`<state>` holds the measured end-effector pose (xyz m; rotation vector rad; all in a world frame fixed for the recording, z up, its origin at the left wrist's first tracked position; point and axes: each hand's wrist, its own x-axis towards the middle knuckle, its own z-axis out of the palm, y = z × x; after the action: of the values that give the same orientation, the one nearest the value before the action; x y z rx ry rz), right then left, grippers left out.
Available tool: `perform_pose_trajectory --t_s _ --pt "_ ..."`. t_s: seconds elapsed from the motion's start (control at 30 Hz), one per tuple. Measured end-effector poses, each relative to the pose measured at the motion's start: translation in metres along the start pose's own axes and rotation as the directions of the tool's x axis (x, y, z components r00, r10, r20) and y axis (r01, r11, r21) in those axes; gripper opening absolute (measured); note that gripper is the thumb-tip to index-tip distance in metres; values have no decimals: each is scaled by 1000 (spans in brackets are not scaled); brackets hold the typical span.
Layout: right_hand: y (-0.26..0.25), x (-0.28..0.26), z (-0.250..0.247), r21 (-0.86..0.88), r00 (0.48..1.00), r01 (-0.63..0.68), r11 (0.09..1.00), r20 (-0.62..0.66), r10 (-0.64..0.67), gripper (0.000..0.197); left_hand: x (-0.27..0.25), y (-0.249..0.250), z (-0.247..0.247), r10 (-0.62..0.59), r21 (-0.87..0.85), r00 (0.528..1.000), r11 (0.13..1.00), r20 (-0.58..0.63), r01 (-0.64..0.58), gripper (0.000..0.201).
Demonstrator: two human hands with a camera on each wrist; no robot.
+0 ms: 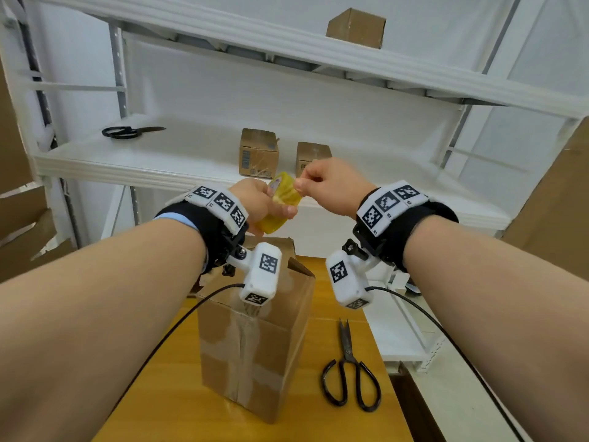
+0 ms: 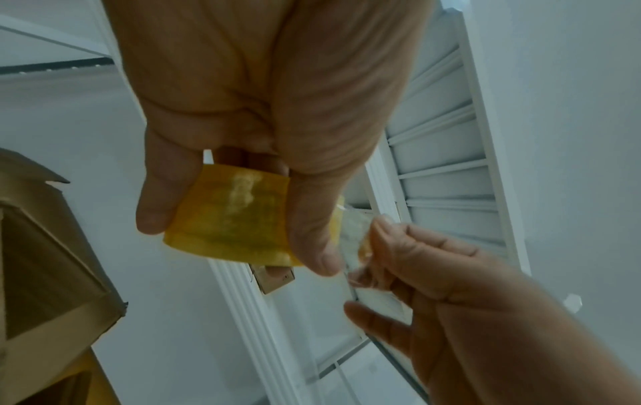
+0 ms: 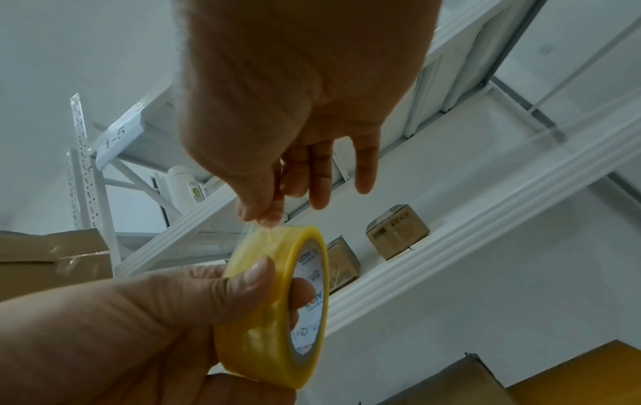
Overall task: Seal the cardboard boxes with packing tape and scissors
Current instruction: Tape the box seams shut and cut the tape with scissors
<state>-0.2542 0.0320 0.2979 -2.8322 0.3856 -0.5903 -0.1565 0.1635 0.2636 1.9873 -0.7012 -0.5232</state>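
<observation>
My left hand (image 1: 258, 205) grips a yellowish roll of packing tape (image 1: 280, 205) in the air above a tall cardboard box (image 1: 255, 333), thumb on the outer face and fingers through the core. My right hand (image 1: 322, 186) pinches the tape's loose end (image 3: 263, 222) between thumb and forefinger at the roll's top edge. In the left wrist view the roll (image 2: 235, 216) shows with a short clear strip (image 2: 350, 241) lifted toward the right hand (image 2: 399, 260). The box stands on the wooden table (image 1: 159, 393) with old tape down its front and its top flaps raised. Black scissors (image 1: 349, 371) lie to its right.
A white shelf rack (image 1: 159, 161) stands behind the table. On it lie a second pair of black scissors (image 1: 127, 131) at the left and two small taped boxes (image 1: 258, 153) in the middle. Another box (image 1: 355, 28) sits on the upper shelf. Flat cardboard leans at both sides.
</observation>
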Motion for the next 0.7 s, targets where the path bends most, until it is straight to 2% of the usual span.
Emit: perform_pose_trajectory --t_s 0.33,0.43,0.5,0.6,0.7 --pt "0 1 -1 107 970 -239 965 63 234 37 1 -5 0 42 -153 997 988 69 -31 37" --pt "9 2 -2 32 923 -379 925 89 375 52 0 -10 0 8 -276 994 961 108 22 45" --pt "23 0 -5 38 875 -483 875 69 480 50 0 -12 -3 6 -334 991 942 133 39 52" --pt "38 -8 -8 354 840 -541 763 178 513 46 1 -10 -5 9 -390 990 920 142 48 56" --pt "38 -14 -1 517 840 -542 662 349 416 59 1 -5 6 16 -398 986 916 169 53 59"
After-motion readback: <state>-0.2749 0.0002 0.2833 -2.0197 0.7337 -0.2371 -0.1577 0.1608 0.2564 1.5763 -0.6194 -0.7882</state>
